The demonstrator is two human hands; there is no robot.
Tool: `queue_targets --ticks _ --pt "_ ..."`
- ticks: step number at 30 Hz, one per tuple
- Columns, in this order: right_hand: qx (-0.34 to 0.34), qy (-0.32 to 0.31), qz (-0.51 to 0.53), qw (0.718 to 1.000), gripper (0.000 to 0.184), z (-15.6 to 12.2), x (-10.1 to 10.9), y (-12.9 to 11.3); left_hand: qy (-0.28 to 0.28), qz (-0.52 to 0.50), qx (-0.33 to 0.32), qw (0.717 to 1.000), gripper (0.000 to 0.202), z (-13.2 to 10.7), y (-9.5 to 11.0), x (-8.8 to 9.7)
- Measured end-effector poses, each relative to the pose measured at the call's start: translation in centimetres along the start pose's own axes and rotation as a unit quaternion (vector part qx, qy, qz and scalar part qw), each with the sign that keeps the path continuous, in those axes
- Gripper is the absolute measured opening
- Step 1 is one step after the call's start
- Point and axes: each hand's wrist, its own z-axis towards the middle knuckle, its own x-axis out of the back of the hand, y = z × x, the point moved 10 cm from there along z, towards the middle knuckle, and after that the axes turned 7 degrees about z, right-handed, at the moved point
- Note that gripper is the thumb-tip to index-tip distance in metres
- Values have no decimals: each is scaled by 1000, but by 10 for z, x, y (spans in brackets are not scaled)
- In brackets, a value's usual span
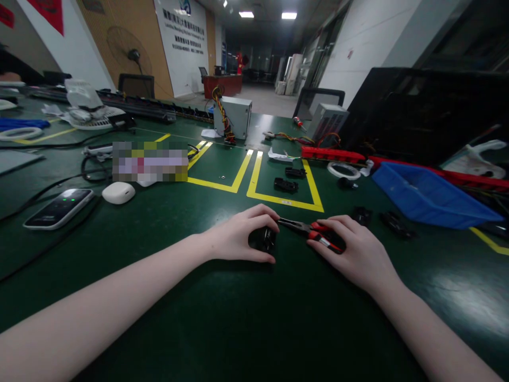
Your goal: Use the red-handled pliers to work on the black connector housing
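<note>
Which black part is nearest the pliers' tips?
The black part in the left hand; the others lie farther off, inside the yellow tape or toward the blue bin.

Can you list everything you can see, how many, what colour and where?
Table: 1, green, across the view.
Yellow tape: several strips, yellow, on the table.
Bin: 1, blue, on the right.
Held piece: 1, black, in the left hand.
Loose pieces: at least 4, black; two inside the tape, two by the bin.
Pliers: 1, red handles, in the right hand.
Ring: 1, white, left of the bin.
Metal boxes: 2, grey, table's far side.
Device: 1, dark and white, left side.
Rounded case: 1, white, beside the device.
Standing fan: 1, dark, back left.
Other clutter: mixed colours, too dark or blurred to count.
Hands: 2, bare, at the front.
</note>
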Motion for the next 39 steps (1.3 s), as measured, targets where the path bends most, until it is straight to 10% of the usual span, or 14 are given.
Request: queue_targets --ticks 19,31,39 --pt "-10 -15 31 999 43 1 -1 -3 -23 39 37 998 27 -3 -5 -6" --pt "-11 -18 41 999 42 1 1 -3 -30 -75 241 967 51 -2 -44 -15" --pt "35 -10 34 999 43 0 3 -12 79 -260 295 916 61 -12 -67 0"
